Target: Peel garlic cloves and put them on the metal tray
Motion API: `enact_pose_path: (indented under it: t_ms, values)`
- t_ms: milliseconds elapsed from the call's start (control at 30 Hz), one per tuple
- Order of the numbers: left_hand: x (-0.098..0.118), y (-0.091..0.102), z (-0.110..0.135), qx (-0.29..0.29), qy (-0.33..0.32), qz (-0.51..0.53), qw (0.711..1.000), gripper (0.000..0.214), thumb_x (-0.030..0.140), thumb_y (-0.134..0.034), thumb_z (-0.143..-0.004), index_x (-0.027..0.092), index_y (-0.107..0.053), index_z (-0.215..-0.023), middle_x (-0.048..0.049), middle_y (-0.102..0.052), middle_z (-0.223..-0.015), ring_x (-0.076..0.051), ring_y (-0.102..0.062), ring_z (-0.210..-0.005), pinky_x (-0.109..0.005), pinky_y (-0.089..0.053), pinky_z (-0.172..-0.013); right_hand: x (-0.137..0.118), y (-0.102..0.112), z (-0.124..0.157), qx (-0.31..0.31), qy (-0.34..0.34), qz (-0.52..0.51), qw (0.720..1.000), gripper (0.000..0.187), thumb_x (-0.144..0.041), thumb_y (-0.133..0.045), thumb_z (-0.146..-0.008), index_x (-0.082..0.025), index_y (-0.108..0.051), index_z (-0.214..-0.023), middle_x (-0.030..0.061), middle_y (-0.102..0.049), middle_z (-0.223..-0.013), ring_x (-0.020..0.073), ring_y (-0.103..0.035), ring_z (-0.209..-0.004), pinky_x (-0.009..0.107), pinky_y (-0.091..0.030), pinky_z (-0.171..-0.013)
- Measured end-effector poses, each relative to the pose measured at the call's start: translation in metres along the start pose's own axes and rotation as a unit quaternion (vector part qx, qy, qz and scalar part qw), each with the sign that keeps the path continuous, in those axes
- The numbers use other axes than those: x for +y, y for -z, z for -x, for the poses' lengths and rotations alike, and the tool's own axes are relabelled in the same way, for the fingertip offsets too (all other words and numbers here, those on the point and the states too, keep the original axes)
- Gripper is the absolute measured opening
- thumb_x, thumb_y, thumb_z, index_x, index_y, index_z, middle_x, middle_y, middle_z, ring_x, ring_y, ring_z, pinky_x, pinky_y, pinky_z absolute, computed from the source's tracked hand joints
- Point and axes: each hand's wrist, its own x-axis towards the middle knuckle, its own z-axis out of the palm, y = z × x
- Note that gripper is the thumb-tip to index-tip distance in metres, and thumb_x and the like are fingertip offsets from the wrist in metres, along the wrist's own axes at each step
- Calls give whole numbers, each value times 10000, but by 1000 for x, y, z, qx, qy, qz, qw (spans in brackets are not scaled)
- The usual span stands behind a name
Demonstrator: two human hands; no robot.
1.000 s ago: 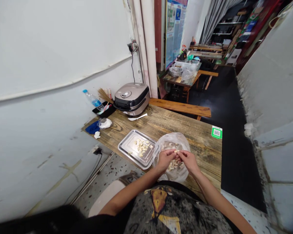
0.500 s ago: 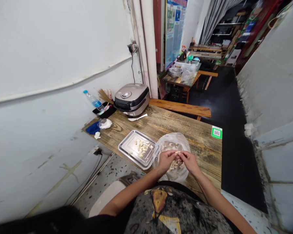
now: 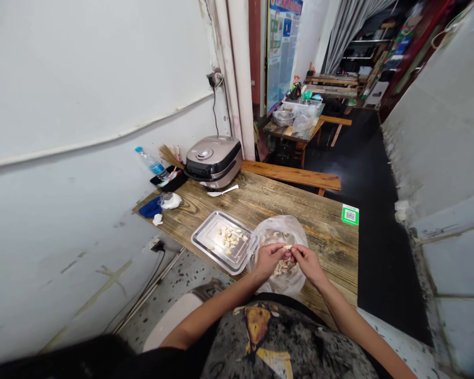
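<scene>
- head view: the left hand (image 3: 269, 259) and right hand (image 3: 306, 261) meet fingertip to fingertip over the open plastic bag (image 3: 278, 227), both pinched on one small pale clove (image 3: 287, 247), seemingly garlic.
- the clove sits at the top of both hands, at 12 o'clock from the knuckles, gripped from either side. this probably lets the thumbs work at its skin.
- the bag lies directly beneath, likely so that scraps drop into it. more pale pieces show inside.
- the metal tray (image 3: 205, 236) touches the bag at 9 o'clock, within easy reach, with loose cloves (image 3: 231, 238) in it.
- farther off on the bench (image 3: 324, 237): a rice cooker (image 3: 213, 160) at 11 o'clock and a green sticker (image 3: 349, 215) at 2 o'clock.
</scene>
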Motion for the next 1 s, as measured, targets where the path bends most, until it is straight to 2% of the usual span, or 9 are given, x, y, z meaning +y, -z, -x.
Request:
enact_pose_path:
  t_ms: [100,233,367,533,733,1000]
  values:
    - [1,-1,1,-2,-2,-8,1000,339,338,-684,-646,105,-683,-891,-81,-693,-804,-178,-635,-678,-344,-518,-729,-2,0,1,10,-17,7,1000,338,-467,-517,-750,-151,-618,-814,-6,-563,-564,130,-494,-492,237,-393,-484]
    - [0,0,1,-2,17,29,999,382,357,-688,-642,99,-668,-923,-87,-692,-814,-177,-638,-688,-354,-511,-756,-4,2,2,-12,11,9,1000,359,-478,-443,-799,-159,-599,-749,-6,-551,-551,134,-507,-515,243,-414,-519]
    - [-1,1,1,-6,39,48,998,413,398,-681,-643,85,-662,-911,-86,-690,-766,-179,-637,-677,-364,-512,-756,-2,2,2,-13,1,1,1000,365,-499,-469,-781,-159,-603,-801,1,-568,-573,139,-515,-519,245,-421,-509]
    - [-1,1,1,-18,34,36,999,402,415,-670,-650,91,-667,-888,-76,-685,-744,-177,-635,-669,-359,-514,-745,1,1,1,1,-13,26,1000,385,-528,-472,-764,-166,-603,-761,2,-559,-543,143,-503,-494,244,-407,-476]
    - [-1,2,0,-21,39,31,999,409,431,-666,-649,85,-669,-868,-79,-680,-747,-178,-636,-682,-359,-515,-748,1,1,1,4,-26,7,1000,370,-511,-475,-766,-163,-600,-757,-4,-544,-524,140,-495,-481,240,-408,-465]
    - [-2,3,-1,-28,34,23,999,426,439,-658,-655,76,-667,-877,-85,-680,-752,-179,-632,-680,-361,-519,-738,2,2,0,-2,-7,24,1000,386,-511,-431,-791,-174,-580,-674,-11,-543,-498,136,-495,-464,239,-401,-471]
